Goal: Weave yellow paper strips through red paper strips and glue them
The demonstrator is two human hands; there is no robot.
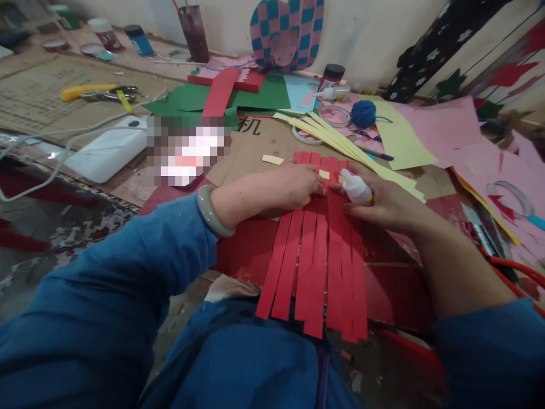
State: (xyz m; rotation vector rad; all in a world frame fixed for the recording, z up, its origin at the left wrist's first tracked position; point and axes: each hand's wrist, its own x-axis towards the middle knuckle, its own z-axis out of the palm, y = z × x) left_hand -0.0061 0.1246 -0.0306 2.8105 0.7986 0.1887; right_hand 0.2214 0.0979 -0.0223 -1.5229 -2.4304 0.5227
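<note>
A fan of red paper strips (310, 261), joined at the far end, hangs over the table's front edge toward my lap. A narrow yellow paper strip (272, 160) runs crosswise near their far end, partly hidden by the red strips and my left hand. My left hand (293, 184) lies over the strips from the left, fingers bent and fingertips closed at a red strip; the exact grip is partly hidden. In my right hand (378, 199) is a small white glue bottle (356, 188), nozzle toward the far left, while the fingertips touch the red strips' right side.
Loose yellow strips (340, 139), blue yarn (363, 113) and tape rolls (336, 115) lie beyond my right hand. Leftward are a blurred-out phone (191, 156), a white power bank (108, 150) with a cable, and pliers (100, 92). Paint jars (138, 40) stand farther back.
</note>
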